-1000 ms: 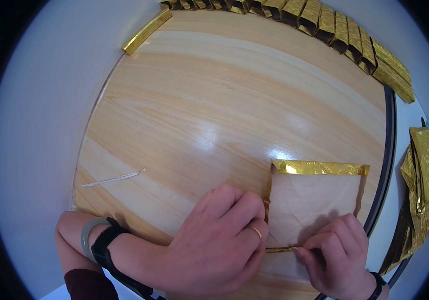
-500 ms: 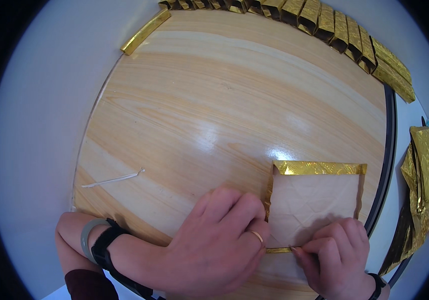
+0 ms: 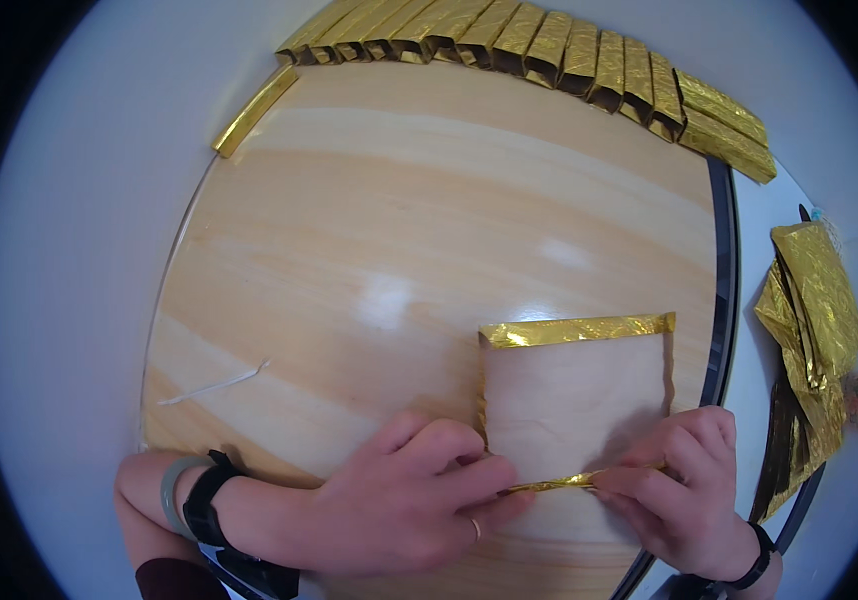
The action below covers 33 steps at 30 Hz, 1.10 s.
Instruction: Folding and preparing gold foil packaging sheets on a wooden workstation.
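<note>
Pale wood table (image 3: 379,200) under wide light; at its near right lies a gold-edged sheet (image 3: 579,395), left hand (image 3: 409,500) and right hand (image 3: 674,490) both pinching its near edge; more gold strip (image 3: 557,484) shows between them than moments ago, its fold seemingly unfinished.

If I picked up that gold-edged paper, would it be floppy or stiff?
The gold-edged paper probably feels light, since it looks thin. Its left edge is crinkled, so it likely bends easily. The folded gold strip along its far side might be a bit stiffer.
</note>
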Motion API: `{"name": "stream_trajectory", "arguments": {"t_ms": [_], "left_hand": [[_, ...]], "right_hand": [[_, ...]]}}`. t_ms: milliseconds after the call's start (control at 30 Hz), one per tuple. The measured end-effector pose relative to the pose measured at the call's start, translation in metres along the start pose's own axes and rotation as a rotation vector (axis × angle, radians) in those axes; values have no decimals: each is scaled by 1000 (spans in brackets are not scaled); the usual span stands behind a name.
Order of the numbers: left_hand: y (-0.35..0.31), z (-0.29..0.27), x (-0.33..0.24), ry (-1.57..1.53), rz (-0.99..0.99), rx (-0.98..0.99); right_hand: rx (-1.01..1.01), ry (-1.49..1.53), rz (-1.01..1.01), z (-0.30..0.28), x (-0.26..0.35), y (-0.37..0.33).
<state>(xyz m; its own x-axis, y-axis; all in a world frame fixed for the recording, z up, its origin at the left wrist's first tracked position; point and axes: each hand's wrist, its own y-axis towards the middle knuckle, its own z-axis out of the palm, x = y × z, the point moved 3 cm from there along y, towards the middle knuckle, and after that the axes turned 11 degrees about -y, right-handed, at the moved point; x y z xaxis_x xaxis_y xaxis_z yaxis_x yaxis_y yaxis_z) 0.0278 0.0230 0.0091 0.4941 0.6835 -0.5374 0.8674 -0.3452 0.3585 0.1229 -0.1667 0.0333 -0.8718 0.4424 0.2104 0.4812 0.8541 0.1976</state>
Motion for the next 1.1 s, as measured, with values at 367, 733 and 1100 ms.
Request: {"name": "stream_trajectory", "arguments": {"t_ms": [367, 733, 1100], "left_hand": [[3, 1, -3, 115, 64, 130], [2, 7, -2, 217, 82, 188], [3, 11, -1, 168, 73, 137]], "right_hand": [[117, 74, -20, -3, -18, 0], [-19, -8, 53, -26, -25, -9], [-97, 123, 109, -19, -34, -32]]}}
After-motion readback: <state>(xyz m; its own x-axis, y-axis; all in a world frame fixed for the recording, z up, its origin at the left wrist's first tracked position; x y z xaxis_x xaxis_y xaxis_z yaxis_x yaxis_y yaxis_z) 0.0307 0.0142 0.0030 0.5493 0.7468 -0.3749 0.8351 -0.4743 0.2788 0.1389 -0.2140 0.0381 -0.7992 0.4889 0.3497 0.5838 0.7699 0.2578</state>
